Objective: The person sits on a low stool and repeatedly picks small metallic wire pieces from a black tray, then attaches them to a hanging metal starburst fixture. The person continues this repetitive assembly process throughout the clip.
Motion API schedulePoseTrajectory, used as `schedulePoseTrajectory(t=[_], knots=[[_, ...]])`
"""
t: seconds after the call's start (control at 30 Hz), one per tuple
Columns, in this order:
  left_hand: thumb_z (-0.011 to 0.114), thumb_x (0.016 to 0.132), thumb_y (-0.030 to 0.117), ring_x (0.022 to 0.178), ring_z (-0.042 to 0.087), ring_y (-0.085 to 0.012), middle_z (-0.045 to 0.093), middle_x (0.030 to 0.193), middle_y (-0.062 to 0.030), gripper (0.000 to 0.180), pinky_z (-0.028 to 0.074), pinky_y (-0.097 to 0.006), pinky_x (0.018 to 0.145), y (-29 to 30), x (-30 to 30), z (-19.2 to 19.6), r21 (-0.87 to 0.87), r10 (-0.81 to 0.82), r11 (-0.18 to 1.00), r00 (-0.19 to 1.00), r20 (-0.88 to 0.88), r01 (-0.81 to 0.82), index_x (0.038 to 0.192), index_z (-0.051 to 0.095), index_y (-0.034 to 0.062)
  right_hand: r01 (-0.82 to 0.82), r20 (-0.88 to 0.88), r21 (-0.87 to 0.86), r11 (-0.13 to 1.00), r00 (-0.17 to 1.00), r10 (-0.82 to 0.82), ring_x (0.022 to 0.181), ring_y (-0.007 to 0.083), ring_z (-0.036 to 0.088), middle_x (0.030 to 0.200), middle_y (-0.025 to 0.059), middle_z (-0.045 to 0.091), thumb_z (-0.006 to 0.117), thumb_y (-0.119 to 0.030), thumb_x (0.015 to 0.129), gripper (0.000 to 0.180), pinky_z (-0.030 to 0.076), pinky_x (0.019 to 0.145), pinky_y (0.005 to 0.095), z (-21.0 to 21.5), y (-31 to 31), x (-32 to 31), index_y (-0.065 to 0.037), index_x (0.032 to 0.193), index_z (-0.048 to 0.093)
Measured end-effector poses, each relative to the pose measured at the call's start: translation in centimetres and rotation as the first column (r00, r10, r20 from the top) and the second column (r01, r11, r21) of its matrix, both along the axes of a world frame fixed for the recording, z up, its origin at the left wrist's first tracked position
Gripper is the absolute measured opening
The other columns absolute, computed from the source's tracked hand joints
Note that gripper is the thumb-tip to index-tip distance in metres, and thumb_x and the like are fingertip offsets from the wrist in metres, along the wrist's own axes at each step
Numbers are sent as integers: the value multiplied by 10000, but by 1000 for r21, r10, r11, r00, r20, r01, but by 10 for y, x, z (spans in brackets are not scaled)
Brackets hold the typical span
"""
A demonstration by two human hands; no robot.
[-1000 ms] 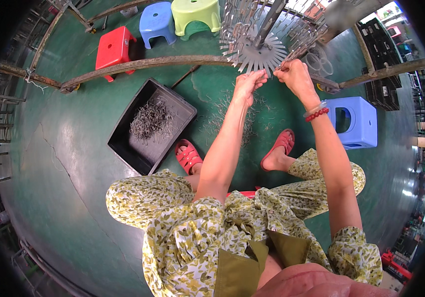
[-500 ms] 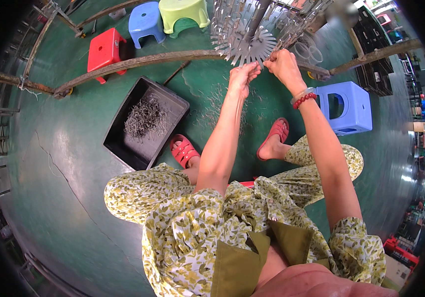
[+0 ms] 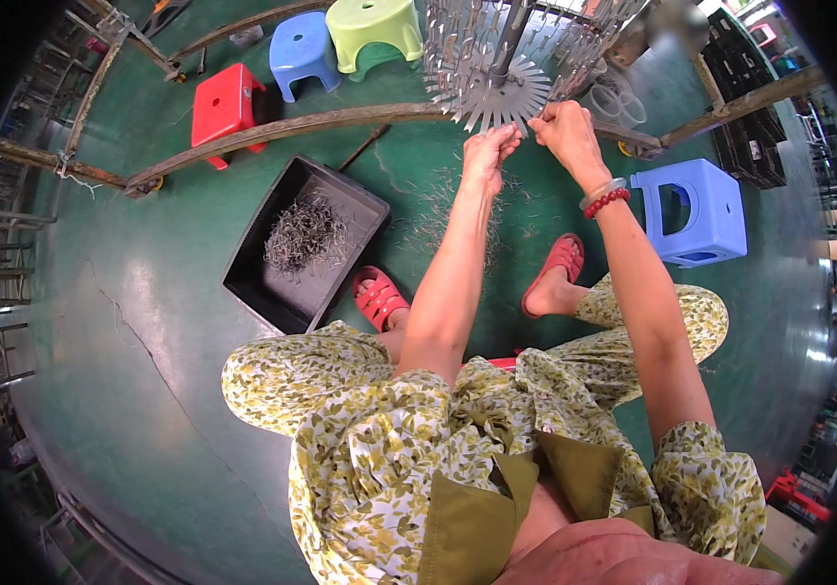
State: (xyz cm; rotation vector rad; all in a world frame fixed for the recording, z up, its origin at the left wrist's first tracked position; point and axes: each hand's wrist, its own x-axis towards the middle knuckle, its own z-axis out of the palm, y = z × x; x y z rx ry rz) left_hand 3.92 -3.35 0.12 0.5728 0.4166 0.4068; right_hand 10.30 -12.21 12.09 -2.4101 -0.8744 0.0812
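Both of my hands are raised at the lower rim of a round metal rack [image 3: 497,97] with many flat blades fanned around a central post. My left hand [image 3: 490,156] has its fingers curled together just below the blade tips. Close on its right, my right hand [image 3: 569,138] pinches thumb and fingers by the rim, with a red bead bracelet [image 3: 606,203] on the wrist. Whatever the fingers hold is too small or hidden to make out. Rows of small metal pieces [image 3: 575,49] hang above the blades.
A black tray [image 3: 365,210] holding a heap of thin metal pins [image 3: 303,234] lies on the green floor at left. Loose pins [image 3: 438,219] are scattered below my hands. A rusty frame bar [image 3: 311,127] crosses ahead. Red [image 3: 223,102], blue [image 3: 303,49], green [image 3: 375,24] and periwinkle [image 3: 721,210] stools stand around.
The whole view has shifted slightly, so the scene sits further right. Both hands stay near the rack's rim, their fingers still drawn in, with only small changes in pose.
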Motion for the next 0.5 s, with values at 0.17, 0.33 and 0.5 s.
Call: schedulePoseTrajectory(t=[0.17,0.33,0.5], knots=[[644,805,122,667,621,-102,668,801,-64,166,509,-186,605,1,0,-3,43,-2,999,1000,-4,3,907,644,-10,-59,-24,146,988,998,63,539,220,644,603,195,611,652,-144,763,233,492,537,318,8,-12,-15,66,863,643],[635,814,164,600,566,-70,637,713,-22,140,459,-190,526,7,-9,-1,71,-28,997,999,-31,30,835,638,26,76,-427,465,882,892,148,486,107,599,679,99,660,622,-141,831,389,468,442,243,8,-12,-72,67,1152,552],[537,881,170,504,502,-56,568,661,10,168,331,-184,347,1,-24,22,-42,30,999,996,86,-27,864,627,30,136,-461,561,817,871,171,443,108,543,641,98,610,536,-161,901,494,406,360,236,-17,43,-61,48,1316,367]])
